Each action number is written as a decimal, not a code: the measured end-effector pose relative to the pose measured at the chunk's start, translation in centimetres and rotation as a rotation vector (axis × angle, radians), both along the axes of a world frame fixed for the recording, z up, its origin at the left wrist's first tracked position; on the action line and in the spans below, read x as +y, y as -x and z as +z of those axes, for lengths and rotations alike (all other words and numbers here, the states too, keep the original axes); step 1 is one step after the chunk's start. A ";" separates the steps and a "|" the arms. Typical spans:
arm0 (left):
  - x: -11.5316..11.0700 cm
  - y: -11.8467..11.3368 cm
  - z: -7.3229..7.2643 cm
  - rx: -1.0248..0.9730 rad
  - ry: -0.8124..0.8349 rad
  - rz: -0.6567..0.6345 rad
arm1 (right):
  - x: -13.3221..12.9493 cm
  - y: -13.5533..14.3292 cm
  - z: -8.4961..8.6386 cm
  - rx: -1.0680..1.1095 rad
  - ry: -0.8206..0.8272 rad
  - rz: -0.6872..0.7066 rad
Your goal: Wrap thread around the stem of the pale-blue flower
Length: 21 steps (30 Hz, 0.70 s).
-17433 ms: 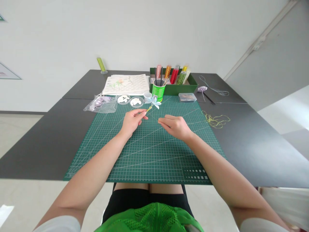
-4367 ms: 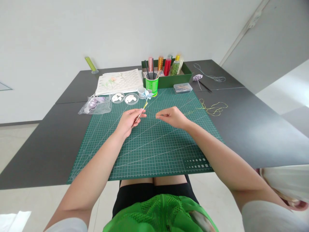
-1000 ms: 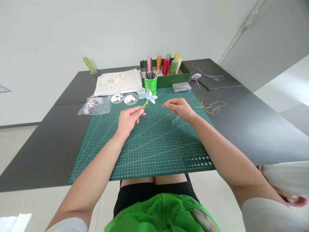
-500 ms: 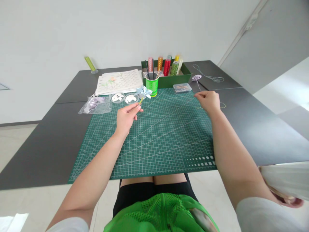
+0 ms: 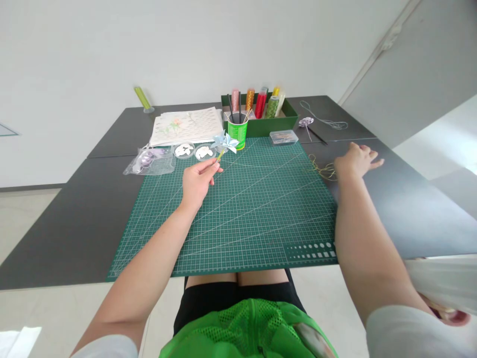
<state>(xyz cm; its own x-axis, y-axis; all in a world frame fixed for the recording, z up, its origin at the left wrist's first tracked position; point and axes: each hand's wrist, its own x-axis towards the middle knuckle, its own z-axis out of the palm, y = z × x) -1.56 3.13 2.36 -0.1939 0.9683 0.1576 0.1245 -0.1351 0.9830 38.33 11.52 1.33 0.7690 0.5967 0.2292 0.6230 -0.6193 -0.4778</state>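
Note:
Between thumb and fingers, my left hand (image 5: 200, 180) pinches the yellow-green stem (image 5: 220, 155) of a light blue artificial flower (image 5: 225, 140), raised over the far part of the green cutting mat (image 5: 238, 214). My right hand (image 5: 356, 159) is off the mat's right edge, above the dark table, with its fingers spread and nothing visible in them. A loose tangle of yellow-green thread (image 5: 324, 170) lies just left of it, across the mat's edge.
Behind the flower stands a green can (image 5: 237, 133) of sticks. A green box (image 5: 261, 129) holds several thread spools. Also around are a clear case (image 5: 283, 137), a purple flower (image 5: 306, 122), dishes of white pieces (image 5: 184, 150), paper sheets (image 5: 186, 127) and a plastic bag (image 5: 151, 160).
My right hand has moved right from above the mat, and its pinched fingers have spread. The yellow-green thread now lies bunched beside it. My left hand still holds the flower.

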 end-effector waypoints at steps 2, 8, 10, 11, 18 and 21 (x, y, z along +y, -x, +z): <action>0.0 -0.1 -0.2 0.022 -0.009 -0.009 | 0.1 2.1 -0.1 -0.150 0.039 0.156; 0.0 -0.3 -0.8 0.114 -0.022 -0.062 | -1.6 10.8 -0.8 -0.349 -0.191 0.859; -0.1 -0.3 -1.0 0.135 -0.027 -0.075 | -2.5 13.8 -1.0 -0.259 -0.244 1.079; -0.1 -0.4 -1.0 0.146 -0.026 -0.081 | -3.0 15.1 -1.1 -0.195 -0.259 1.167; -0.3 -0.7 -1.0 0.127 0.005 -0.123 | -6.6 20.4 -1.6 0.478 -0.215 1.479; -0.3 -0.7 -0.9 0.105 0.011 -0.149 | -7.4 21.1 -1.8 0.658 -0.239 1.465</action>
<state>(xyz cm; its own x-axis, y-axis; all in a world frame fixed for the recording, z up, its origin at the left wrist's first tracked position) -0.82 2.80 1.42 -0.0309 0.9869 0.1583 0.2057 -0.1487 0.9673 17.21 4.09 -0.47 -0.3990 0.8672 0.2981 0.2405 0.4126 -0.8786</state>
